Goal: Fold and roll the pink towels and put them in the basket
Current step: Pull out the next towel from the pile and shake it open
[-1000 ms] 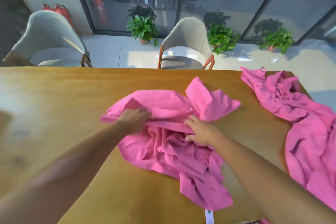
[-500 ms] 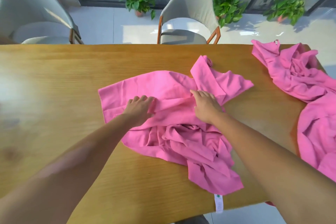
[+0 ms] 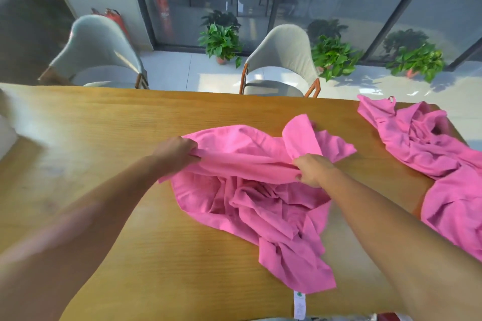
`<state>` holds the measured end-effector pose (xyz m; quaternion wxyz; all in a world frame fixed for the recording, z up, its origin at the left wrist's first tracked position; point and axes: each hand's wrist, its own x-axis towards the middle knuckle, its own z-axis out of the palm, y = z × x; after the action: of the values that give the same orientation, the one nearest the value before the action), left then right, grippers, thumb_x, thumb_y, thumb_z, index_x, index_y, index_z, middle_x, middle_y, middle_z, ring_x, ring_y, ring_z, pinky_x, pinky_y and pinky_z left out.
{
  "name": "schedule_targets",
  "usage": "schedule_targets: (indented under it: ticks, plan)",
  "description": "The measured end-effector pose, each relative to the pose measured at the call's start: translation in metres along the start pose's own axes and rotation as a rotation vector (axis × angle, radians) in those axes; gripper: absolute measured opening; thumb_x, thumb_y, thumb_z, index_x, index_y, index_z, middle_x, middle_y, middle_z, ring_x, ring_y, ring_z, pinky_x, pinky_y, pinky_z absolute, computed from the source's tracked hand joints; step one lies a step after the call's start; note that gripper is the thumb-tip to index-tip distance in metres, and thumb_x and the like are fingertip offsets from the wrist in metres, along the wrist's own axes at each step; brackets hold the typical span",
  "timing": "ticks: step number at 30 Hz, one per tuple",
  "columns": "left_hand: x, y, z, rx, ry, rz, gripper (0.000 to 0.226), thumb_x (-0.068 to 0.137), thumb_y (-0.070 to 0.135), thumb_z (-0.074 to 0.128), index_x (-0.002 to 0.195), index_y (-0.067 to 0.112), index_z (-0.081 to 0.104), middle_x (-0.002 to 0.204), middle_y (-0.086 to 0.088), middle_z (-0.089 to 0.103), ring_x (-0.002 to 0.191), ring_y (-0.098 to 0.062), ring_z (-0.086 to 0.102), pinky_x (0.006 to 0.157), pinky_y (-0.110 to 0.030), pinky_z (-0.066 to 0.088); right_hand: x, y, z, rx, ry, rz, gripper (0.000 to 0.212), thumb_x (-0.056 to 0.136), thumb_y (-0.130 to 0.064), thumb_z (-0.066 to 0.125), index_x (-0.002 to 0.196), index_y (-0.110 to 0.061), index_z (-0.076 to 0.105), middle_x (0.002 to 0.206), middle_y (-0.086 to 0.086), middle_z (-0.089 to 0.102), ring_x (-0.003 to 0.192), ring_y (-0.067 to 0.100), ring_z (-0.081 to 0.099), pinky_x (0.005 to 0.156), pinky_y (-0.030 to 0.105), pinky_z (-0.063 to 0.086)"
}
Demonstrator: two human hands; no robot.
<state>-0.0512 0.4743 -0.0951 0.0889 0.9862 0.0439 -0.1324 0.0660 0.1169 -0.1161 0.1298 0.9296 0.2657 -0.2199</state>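
Now both hands [image 3: 242, 161] fisted on towel [image 3: 260, 190].

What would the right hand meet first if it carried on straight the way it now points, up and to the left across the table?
Probably the raised fold of the pink towel that the right hand grips; past it, the left hand, though depth is unclear.

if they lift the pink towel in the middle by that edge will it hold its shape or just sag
Likely it sags: the pink towel lies in soft, deep wrinkles and bunches where the left hand and right hand grip it. It probably feels light, since the pinched fold rises easily. Its near corner, with the white tag, hangs over the table edge, so it may drag.
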Motion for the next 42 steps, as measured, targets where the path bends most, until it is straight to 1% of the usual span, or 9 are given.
schedule_targets:
  ticks: [5, 10, 17, 21, 25, 28, 31, 36, 42]
  plan:
    - [-0.073, 0.029, -0.047, 0.056, 0.209, -0.188, 0.029, 0.097, 0.038, 0.061, 0.075, 0.023, 0.049, 0.067, 0.006, 0.049, 0.057, -0.009, 0.044, 0.045, -0.026, 0.027, -0.063, 0.003, -0.037, -0.148, 0.077, 0.118, 0.032, 0.092, -0.020, 0.063, 0.123, -0.014, 0.063, 0.113, 0.005, 0.068, 0.090, 0.023, 0.061, 0.073, 0.029, 0.045]
    - [-0.148, 0.065, -0.114, -0.090, 0.452, -0.391, 0.031, 0.100, 0.043, 0.053, 0.090, 0.014, 0.057, 0.090, -0.012, 0.062, 0.082, -0.036, 0.059, 0.065, -0.037, 0.042, -0.137, 0.020, -0.088, -0.089, 0.299, 0.166, 0.023, 0.094, -0.019, 0.056, 0.115, -0.019, 0.065, 0.103, 0.003, 0.068, 0.101, 0.025, 0.066, 0.080, 0.034, 0.052]
    - [-0.248, 0.124, -0.231, -0.037, 0.615, -0.334, 0.035, 0.101, 0.046, 0.051, 0.086, 0.015, 0.051, 0.092, -0.012, 0.064, 0.081, -0.034, 0.060, 0.072, -0.041, 0.053, -0.242, 0.027, -0.203, 0.476, 0.885, 0.222, 0.013, 0.090, -0.008, 0.046, 0.098, -0.016, 0.054, 0.099, 0.015, 0.068, 0.085, 0.035, 0.061, 0.065, 0.035, 0.043]
    - [-0.300, 0.146, -0.316, -0.057, 0.988, -0.405, 0.024, 0.101, 0.036, 0.053, 0.086, 0.018, 0.050, 0.082, -0.011, 0.061, 0.068, -0.030, 0.052, 0.057, -0.034, 0.038, -0.316, 0.028, -0.288, 0.550, 1.152, 0.194, 0.016, 0.091, -0.006, 0.042, 0.096, -0.018, 0.051, 0.088, 0.011, 0.066, 0.073, 0.030, 0.053, 0.057, 0.034, 0.040]
    - [-0.345, 0.155, -0.384, -0.140, 1.252, -0.417, 0.034, 0.101, 0.046, 0.049, 0.084, 0.017, 0.049, 0.071, -0.003, 0.050, 0.063, -0.025, 0.049, 0.054, -0.032, 0.035, -0.383, 0.030, -0.357, 0.647, 1.563, 0.075, 0.033, 0.102, -0.038, 0.034, 0.092, -0.013, 0.054, 0.070, 0.005, 0.056, 0.067, 0.031, 0.053, 0.052, 0.031, 0.029]
    - [-0.360, 0.174, -0.376, 0.006, 0.969, -0.287, 0.045, 0.098, 0.057, 0.051, 0.078, 0.016, 0.054, 0.073, -0.002, 0.059, 0.060, -0.021, 0.054, 0.050, -0.030, 0.035, -0.396, 0.016, -0.360, 0.476, 1.431, 0.118, 0.035, 0.105, -0.035, 0.039, 0.089, -0.012, 0.061, 0.077, 0.006, 0.061, 0.083, 0.034, 0.065, 0.057, 0.028, 0.033]
    - [-0.379, 0.168, -0.375, -0.047, 1.137, -0.327, 0.041, 0.100, 0.052, 0.049, 0.078, 0.018, 0.048, 0.081, -0.005, 0.059, 0.069, -0.027, 0.055, 0.058, -0.033, 0.037, -0.396, 0.016, -0.350, 0.458, 1.424, 0.123, 0.023, 0.102, -0.021, 0.044, 0.081, -0.015, 0.051, 0.069, -0.002, 0.051, 0.077, 0.029, 0.061, 0.053, 0.029, 0.031]
    - [-0.429, 0.157, -0.397, -0.148, 1.394, -0.439, 0.030, 0.105, 0.039, 0.042, 0.086, 0.016, 0.045, 0.077, -0.009, 0.055, 0.072, -0.032, 0.050, 0.062, -0.041, 0.038, -0.421, 0.012, -0.353, 0.543, 1.573, 0.017, 0.054, 0.105, -0.056, 0.024, 0.079, -0.014, 0.047, 0.068, -0.002, 0.048, 0.067, 0.027, 0.054, 0.056, 0.034, 0.035]
    - [-0.478, 0.199, -0.436, -0.455, 1.464, -0.087, 0.033, 0.103, 0.040, 0.048, 0.087, 0.012, 0.057, 0.082, -0.003, 0.061, 0.075, -0.026, 0.055, 0.063, -0.037, 0.043, -0.481, -0.037, -0.395, 0.974, 1.570, -0.114, 0.039, 0.106, -0.047, 0.030, 0.087, -0.019, 0.049, 0.071, -0.011, 0.043, 0.073, 0.022, 0.048, 0.061, 0.031, 0.032]
